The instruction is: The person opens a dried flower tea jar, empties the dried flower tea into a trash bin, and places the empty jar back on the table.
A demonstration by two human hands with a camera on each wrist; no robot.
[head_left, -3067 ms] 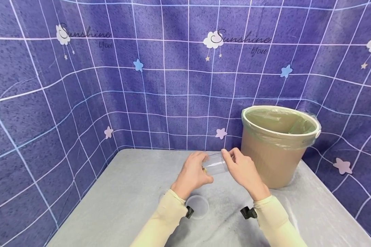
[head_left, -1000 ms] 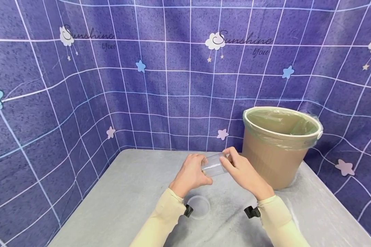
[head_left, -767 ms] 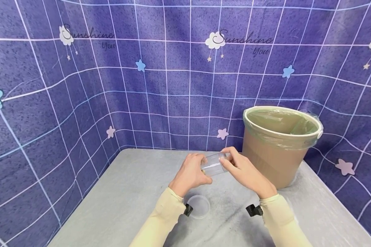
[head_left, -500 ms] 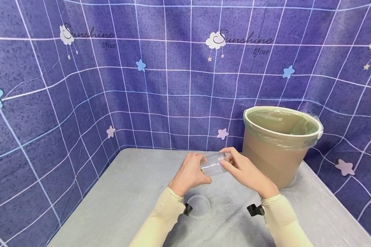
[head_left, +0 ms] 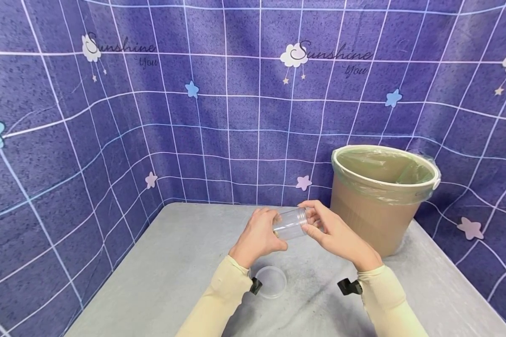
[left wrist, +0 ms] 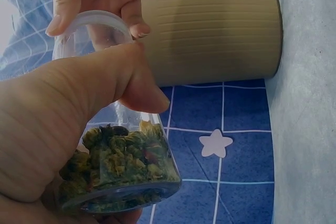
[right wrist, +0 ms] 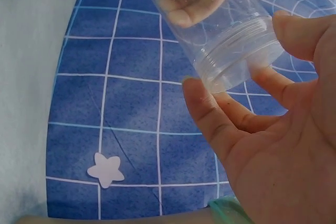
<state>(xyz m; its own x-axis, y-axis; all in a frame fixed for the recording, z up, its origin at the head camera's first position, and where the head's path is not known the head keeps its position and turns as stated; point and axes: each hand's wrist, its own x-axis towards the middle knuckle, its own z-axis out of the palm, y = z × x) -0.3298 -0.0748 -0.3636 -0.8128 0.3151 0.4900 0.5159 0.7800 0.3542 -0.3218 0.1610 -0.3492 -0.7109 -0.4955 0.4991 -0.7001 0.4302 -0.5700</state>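
Note:
A clear plastic jar (head_left: 290, 224) is tilted above the table, its base toward the left and its threaded mouth toward the right. Dried yellow-green buds (left wrist: 123, 153) with reddish bits lie bunched at its base. My left hand (head_left: 257, 238) grips the base end, thumb across the near side in the left wrist view. At the mouth is my right hand (head_left: 331, 231), its thumb and fingers curved around the rim from opposite sides. Screw ridges (right wrist: 233, 40) show just above the right fingertips (right wrist: 195, 88). A round translucent lid (head_left: 271, 282) lies flat on the table beside my left wrist.
A tan bin (head_left: 368, 220) with a green liner stands at the right, close behind my right hand. The grey tabletop (head_left: 185, 252) extends to the left and front. A blue checked curtain (head_left: 236, 117) hangs along the back and sides.
My right hand has shifted slightly around the jar's mouth, its fingers now nearer the rim so that more thread shows. The left hand and the jar have stayed almost in place.

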